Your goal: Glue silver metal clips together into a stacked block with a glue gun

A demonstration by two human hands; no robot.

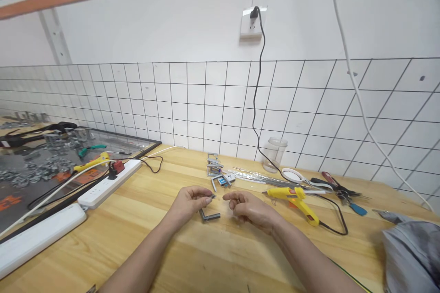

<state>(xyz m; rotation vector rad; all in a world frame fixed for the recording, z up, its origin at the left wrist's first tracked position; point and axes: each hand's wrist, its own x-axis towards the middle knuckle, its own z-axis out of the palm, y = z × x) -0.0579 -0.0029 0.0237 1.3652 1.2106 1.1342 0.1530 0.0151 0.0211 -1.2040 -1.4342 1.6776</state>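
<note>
While your left hand pinches a small part between thumb and fingertips, your right hand looks empty, its fingers curled and slightly parted. On the worktop, take the L-piece as landmark: its clearer limb runs left to right, the other reaches away from you toward the left hand, the nearer one; whether they touch, I cannot tell. Your small part sits just beyond the L-piece, your right hand to its right, the glue gun farther right.
</note>
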